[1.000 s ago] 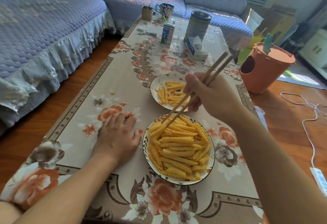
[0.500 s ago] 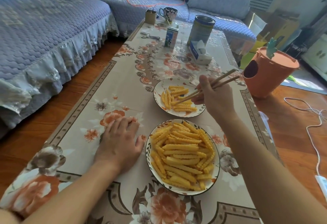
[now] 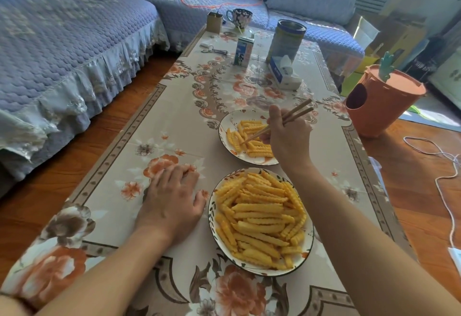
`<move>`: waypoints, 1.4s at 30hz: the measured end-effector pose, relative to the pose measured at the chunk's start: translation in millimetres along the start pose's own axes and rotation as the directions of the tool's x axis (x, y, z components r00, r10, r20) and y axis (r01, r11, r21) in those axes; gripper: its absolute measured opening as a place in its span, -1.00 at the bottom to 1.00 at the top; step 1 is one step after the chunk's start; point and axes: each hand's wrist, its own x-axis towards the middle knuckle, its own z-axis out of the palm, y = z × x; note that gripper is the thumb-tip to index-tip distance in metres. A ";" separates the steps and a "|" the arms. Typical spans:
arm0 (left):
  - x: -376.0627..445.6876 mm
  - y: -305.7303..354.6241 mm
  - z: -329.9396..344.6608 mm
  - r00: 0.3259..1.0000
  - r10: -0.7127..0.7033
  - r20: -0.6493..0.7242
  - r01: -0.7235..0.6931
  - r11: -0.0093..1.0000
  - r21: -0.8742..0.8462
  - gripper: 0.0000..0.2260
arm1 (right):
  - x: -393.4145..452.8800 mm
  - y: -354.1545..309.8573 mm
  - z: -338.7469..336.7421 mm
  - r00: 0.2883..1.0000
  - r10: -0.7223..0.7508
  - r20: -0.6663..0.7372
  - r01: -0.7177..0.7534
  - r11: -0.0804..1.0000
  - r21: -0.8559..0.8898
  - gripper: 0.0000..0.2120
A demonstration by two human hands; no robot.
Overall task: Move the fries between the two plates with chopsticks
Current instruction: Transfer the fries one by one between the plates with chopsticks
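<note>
- Left hand (image 3: 172, 198) lies flat, fingers straight, on the beige floral tablecloth (image 3: 159, 126), just beside the near white patterned plate (image 3: 212, 216); it holds nothing.
- Right hand (image 3: 289, 138) pinches a pair of plain wooden chopsticks (image 3: 296, 113), tips down among the fries on the far white patterned plate (image 3: 224, 126).
- Crinkle-cut yellow fries (image 3: 259, 218) are heaped high on the near plate; a smaller batch (image 3: 252, 138) sits on the far one.
- Judging by this, the step in hand is at the far plate, either setting a fry down or taking one up; whether the tips hold a fry I cannot tell.
- Next move likely calls for a firm squeeze along one ridged fry and a level carry across the narrow gap between plates.
- Left of the long low table runs a blue quilted sofa (image 3: 62, 41) over wooden floor (image 3: 82, 156).
- Farther along the cloth stand a small milk carton (image 3: 244, 51), a tall metal tin (image 3: 287, 39) and a white tissue pack (image 3: 284, 72).
- Right of the table stands an orange carrot-shaped bin (image 3: 381, 106), with a white cable (image 3: 446, 186) on the floor.
</note>
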 end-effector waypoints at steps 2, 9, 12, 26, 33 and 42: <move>0.3 0.4 -0.3 1.000 0.000 0.001 0.000 1.000 -0.001 -0.61 | -1.8 -1.2 -7.1 0.999 0.010 -0.036 -0.008 0.999 0.035 -0.64; 0.4 1.9 -2.4 1.000 -0.008 0.021 0.008 1.000 0.013 -0.58 | -19.6 -31.9 -76.1 0.987 0.057 0.153 -0.095 0.964 0.248 -0.58; 0.1 2.9 -2.9 1.000 -0.011 0.018 0.011 1.000 0.016 -0.58 | -39.1 -48.6 -93.4 0.955 -0.012 0.297 -0.051 0.978 0.202 -0.58; -1.0 3.4 -5.0 1.000 -0.005 0.031 0.004 1.000 0.026 -0.54 | -38.0 -63.8 -77.5 0.866 -0.156 0.475 0.201 0.979 -0.046 -0.65; -0.7 3.2 -3.9 1.000 0.001 0.015 -0.001 1.000 0.023 -0.58 | 8.1 -33.3 -75.4 0.991 -0.070 0.113 0.067 0.997 0.027 -0.67; 0.2 1.1 -1.3 1.000 -0.006 0.025 0.005 1.000 0.021 -0.59 | 22.2 -0.3 -18.9 0.998 0.044 0.048 -0.046 0.998 0.043 -0.69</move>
